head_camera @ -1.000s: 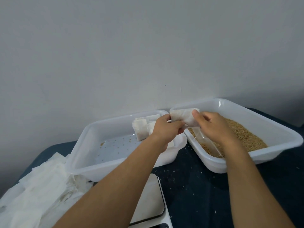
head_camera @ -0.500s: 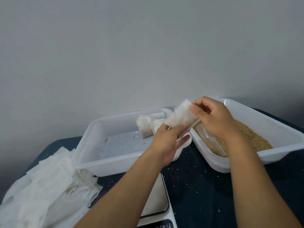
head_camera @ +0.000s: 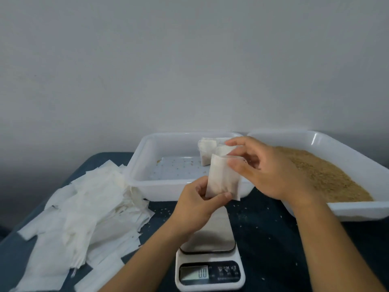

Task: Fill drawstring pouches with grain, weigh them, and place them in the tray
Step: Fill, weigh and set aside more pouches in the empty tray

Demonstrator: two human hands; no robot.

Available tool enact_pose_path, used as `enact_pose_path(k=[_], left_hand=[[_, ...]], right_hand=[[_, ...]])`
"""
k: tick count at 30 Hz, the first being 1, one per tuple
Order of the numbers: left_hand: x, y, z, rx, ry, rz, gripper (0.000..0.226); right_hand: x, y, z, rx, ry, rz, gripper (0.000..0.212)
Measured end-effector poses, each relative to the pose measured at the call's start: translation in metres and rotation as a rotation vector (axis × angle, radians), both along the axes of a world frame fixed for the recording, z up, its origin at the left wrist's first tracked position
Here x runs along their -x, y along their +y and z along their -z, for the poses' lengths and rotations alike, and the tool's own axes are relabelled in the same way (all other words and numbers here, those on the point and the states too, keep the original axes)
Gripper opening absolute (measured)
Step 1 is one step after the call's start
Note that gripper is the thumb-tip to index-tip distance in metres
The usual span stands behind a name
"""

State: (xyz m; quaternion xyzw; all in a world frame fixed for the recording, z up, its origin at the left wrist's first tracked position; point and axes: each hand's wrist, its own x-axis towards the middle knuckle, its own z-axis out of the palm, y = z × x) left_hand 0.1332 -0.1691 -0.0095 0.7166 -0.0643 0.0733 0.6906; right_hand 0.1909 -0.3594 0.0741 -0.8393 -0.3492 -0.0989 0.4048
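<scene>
A white drawstring pouch [head_camera: 221, 178] hangs upright above the kitchen scale [head_camera: 209, 268]. My left hand [head_camera: 197, 205] pinches its bottom edge. My right hand [head_camera: 267, 171] pinches its top right edge between thumb and fingers. Behind it stands a white tray [head_camera: 147, 186] with filled pouches [head_camera: 207, 149] at its far right corner and loose grains on its floor. A second white tray [head_camera: 357, 212] at the right holds brown grain [head_camera: 328, 178]. The scale's platform is bare and its display shows zero.
A heap of flat white pouches [head_camera: 80, 211] covers the left of the dark blue table [head_camera: 269, 249]. Stray grains lie scattered on the table around the scale. A plain grey wall rises right behind the trays.
Both hands have brought the pouch down and towards me, from over the trays' meeting rims to above the scale. The pouch has turned from slanted to upright.
</scene>
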Motion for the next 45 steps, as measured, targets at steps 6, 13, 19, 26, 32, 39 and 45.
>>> enact_pose_path(k=[6, 13, 19, 26, 32, 39, 45], left_hand=[[0.016, 0.018, 0.015, -0.016, 0.007, -0.061, 0.026], [0.031, 0.047, 0.024, -0.032, -0.032, -0.004, 0.044], [0.027, 0.055, 0.029, -0.194, -0.088, -0.128, 0.007], [0.022, 0.067, 0.034, -0.178, 0.03, -0.097, 0.028], [0.023, 0.067, 0.035, -0.341, 0.058, -0.125, 0.037], [0.02, 0.07, 0.04, -0.552, 0.019, -0.216, 0.038], [0.016, 0.078, 0.042, -0.581, 0.084, -0.293, 0.019]], right_hand=[[0.009, 0.026, 0.049, -0.051, 0.094, 0.059, 0.006], [0.022, 0.036, 0.077, -0.041, 0.039, 0.022, 0.024], [0.026, 0.038, 0.088, -0.006, 0.018, 0.008, 0.022], [0.021, 0.034, 0.092, 0.083, 0.293, -0.017, 0.007], [0.02, 0.032, 0.092, 0.337, 0.185, 0.085, 0.016], [0.01, 0.022, 0.093, 0.336, 0.283, 0.087, 0.041], [-0.007, 0.006, 0.102, 0.247, 0.434, 0.201, 0.027]])
